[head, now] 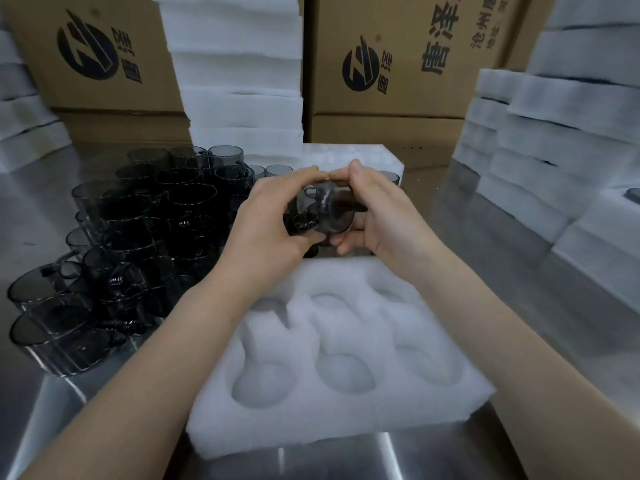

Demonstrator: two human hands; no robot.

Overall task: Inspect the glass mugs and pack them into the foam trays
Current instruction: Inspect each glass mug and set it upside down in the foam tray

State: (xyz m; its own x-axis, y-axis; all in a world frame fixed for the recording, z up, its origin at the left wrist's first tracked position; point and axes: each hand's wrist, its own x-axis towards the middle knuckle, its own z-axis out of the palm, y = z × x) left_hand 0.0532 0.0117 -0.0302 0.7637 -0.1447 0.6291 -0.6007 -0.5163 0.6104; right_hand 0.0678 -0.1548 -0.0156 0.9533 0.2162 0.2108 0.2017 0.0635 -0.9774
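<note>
Both hands grip one smoked glass mug (327,211) at the centre of the frame. The left hand (273,216) curls around the mug's left side; the right hand (375,209) curls around its right side, with the fingers wrapped beneath. The thumb tips nearly meet above the mug. The mug is held off the counter (41,202), over the far edge of the foam tray (311,420), which occupies the lower centre and presents two rows of moulded cavities. A cluster of glass mugs (138,237) stands on the counter at centre left, just beside the tray. A foam block (346,157) lies behind the hands. Foam stacks (235,64) and cardboard boxes (398,64) fill the top.
</note>
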